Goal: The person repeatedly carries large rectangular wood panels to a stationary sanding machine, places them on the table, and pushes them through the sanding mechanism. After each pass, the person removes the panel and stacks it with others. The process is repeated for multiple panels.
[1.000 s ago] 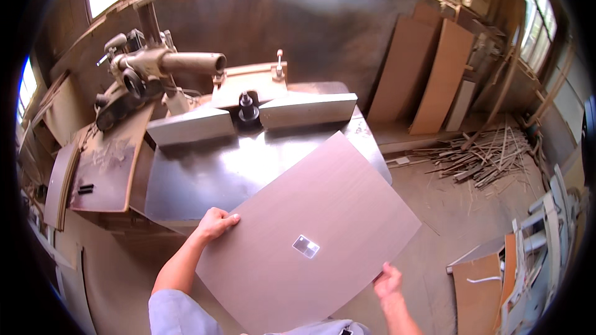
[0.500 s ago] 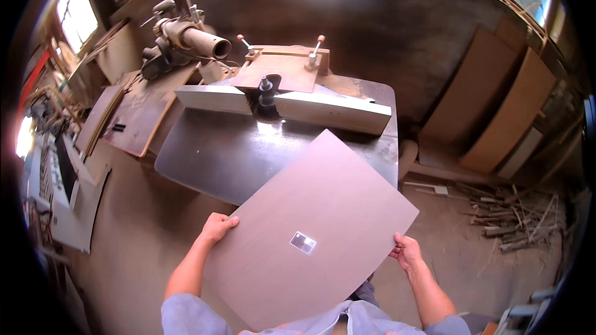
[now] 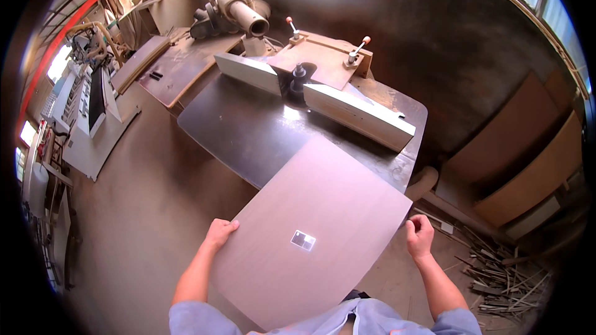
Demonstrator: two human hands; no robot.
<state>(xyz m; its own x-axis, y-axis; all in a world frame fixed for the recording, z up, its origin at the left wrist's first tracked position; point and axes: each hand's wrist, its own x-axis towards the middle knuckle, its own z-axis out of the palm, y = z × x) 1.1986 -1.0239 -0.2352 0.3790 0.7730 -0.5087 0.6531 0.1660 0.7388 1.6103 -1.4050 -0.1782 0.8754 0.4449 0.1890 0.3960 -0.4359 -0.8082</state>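
A flat, greyish-pink rectangular panel (image 3: 310, 198) with a small silver-and-grey label (image 3: 303, 240) on its face is tilted in front of me. Its far corner overlaps the dark metal table (image 3: 239, 124) of a woodworking machine. My left hand (image 3: 220, 234) grips the panel's left edge, thumb on top and fingers hidden beneath. Just off the right edge, near the right corner, my right hand (image 3: 420, 236) is raised with its fingers curled in; nothing shows in it. On the machine table, a spindle (image 3: 298, 77) stands between two pale fence boards (image 3: 357, 115).
A wooden guard board with two red-knobbed clamp levers (image 3: 358, 49) sits behind the spindle. Beyond it is a machine with a wide pipe (image 3: 245, 17). Boards (image 3: 531, 174) lean at the right wall above a heap of wood offcuts (image 3: 506, 282). Another long machine (image 3: 93, 111) stands left.
My right hand has come off the panel's right edge and moved up and outward, fingers curling. My left hand still grips the panel. The view has turned, showing more of the left side.
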